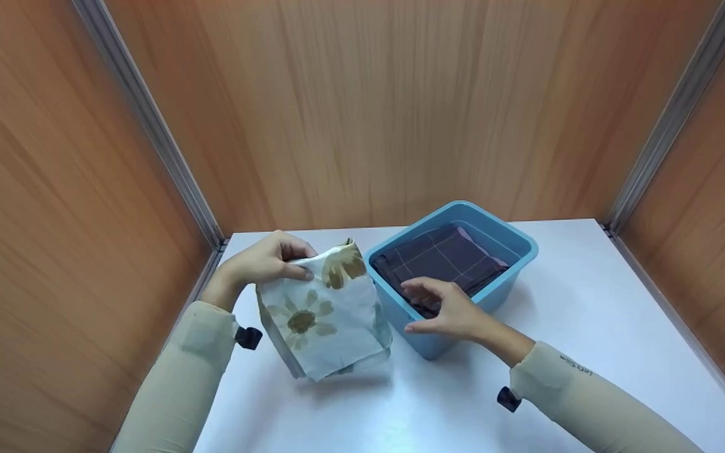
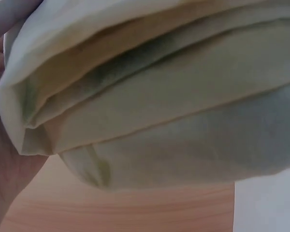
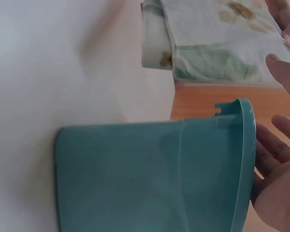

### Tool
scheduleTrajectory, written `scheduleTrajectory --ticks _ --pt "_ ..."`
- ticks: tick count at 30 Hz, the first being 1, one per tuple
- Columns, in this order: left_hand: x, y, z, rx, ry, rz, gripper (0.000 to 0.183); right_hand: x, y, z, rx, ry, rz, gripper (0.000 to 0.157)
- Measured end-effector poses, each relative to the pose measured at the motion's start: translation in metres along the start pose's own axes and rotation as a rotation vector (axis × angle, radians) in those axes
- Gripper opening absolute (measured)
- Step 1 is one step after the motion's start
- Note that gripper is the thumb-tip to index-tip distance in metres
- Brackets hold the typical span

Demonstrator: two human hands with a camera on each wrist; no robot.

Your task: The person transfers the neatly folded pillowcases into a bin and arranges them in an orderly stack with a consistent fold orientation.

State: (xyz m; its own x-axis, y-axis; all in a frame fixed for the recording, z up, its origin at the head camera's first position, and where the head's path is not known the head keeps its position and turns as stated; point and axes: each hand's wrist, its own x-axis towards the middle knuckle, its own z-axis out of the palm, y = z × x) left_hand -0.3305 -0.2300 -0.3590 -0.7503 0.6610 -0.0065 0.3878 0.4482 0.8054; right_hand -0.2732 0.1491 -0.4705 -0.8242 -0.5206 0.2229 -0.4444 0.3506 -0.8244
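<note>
A folded white cloth [image 1: 343,314] with brownish flower prints hangs from my left hand [image 1: 271,259], which pinches its upper edge between thumb and fingers. In the left wrist view the layered folds of the cloth [image 2: 159,111] fill most of the picture. To its right, a blue plastic bin [image 1: 510,286] stands on the table and holds a dark checked folded cloth [image 1: 441,255]. My right hand [image 1: 450,308] is over the bin's near rim, fingers loosely bent, thumb apart, with nothing between them. The right wrist view shows it beside the rim of the bin [image 3: 150,169].
The white table [image 1: 595,352] lies under everything. Wood-grain panels [image 1: 362,113] rise at the back and both sides, joined by grey metal corner posts [image 1: 148,119]. Both forearms wear light sleeves with a small black piece near each wrist.
</note>
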Motion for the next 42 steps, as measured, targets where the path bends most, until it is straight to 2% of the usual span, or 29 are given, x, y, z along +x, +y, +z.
scheduleTrajectory --ticks 5,13,16,20,26,32,38,42 --pt "0.003 0.017 -0.002 0.006 -0.027 0.075 0.018 0.002 -0.005 0.008 0.014 0.003 -0.026 0.073" --pt "0.008 0.038 -0.002 -0.056 -0.06 0.212 0.016 0.003 -0.01 0.016 0.046 -0.018 -0.039 0.073" --pt "0.011 0.042 -0.002 -0.069 -0.048 0.25 0.016 0.003 -0.011 0.018 0.046 -0.014 -0.052 0.069" --pt "0.014 0.043 -0.002 -0.091 0.007 0.28 0.015 0.002 -0.012 0.019 0.06 -0.008 -0.057 0.059" --pt "0.015 0.037 -0.002 -0.141 0.114 0.293 0.014 -0.001 -0.012 0.017 0.049 0.018 -0.046 0.039" --pt "0.015 0.026 -0.003 -0.155 0.171 0.255 0.018 -0.002 -0.01 0.007 0.074 0.06 -0.047 0.032" --pt "0.015 0.012 -0.002 -0.191 0.204 0.212 0.022 -0.005 -0.013 -0.011 0.144 0.163 -0.006 0.031" --pt "0.017 0.005 0.0 -0.222 0.207 0.19 0.025 -0.006 -0.015 -0.022 0.181 0.262 0.043 0.03"
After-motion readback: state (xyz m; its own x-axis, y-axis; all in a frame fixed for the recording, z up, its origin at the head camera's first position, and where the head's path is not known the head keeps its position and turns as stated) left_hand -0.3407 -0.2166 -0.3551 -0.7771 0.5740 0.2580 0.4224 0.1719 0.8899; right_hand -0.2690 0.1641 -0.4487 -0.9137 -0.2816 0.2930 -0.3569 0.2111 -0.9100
